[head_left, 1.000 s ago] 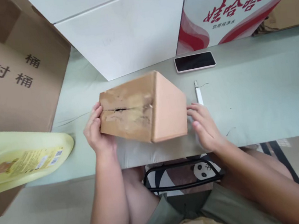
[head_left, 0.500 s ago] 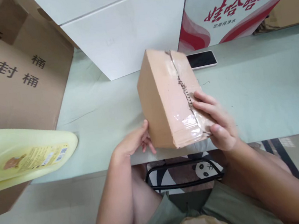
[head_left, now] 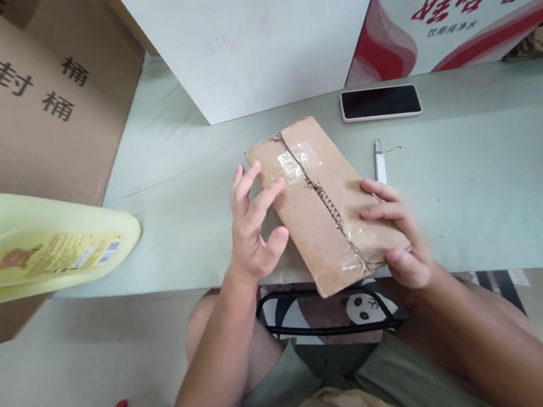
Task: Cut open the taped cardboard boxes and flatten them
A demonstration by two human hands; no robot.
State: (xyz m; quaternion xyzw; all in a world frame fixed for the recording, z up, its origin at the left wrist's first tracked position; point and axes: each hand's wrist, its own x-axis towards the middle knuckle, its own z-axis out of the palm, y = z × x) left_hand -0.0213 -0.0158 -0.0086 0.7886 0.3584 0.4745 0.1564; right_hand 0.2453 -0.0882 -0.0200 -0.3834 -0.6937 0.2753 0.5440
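Observation:
A brown cardboard box (head_left: 320, 210) stands at the front edge of the covered table, its top face toward me. A ragged, torn seam runs along that face, with pieces of clear tape at both ends. My right hand (head_left: 401, 232) grips the box's right near corner, fingers on top and thumb at the near edge. At the left side my left hand (head_left: 257, 222) is open, fingers spread, its fingertips at the box's upper left edge. A small white utility knife (head_left: 379, 161) lies just right of the box, partly hidden by my right hand.
A phone (head_left: 381, 103) lies behind the box. White cartons (head_left: 268, 35) and a red-and-white carton (head_left: 458, 22) line the back. At left are a large cardboard box (head_left: 66, 145) and a pale yellow bottle (head_left: 54, 241). The tabletop (head_left: 500, 178) is pale green.
The box has turned and tipped, so its top face shows and its left side no longer does. My left hand has risen from the lower corner and spread open. The knife has come into view.

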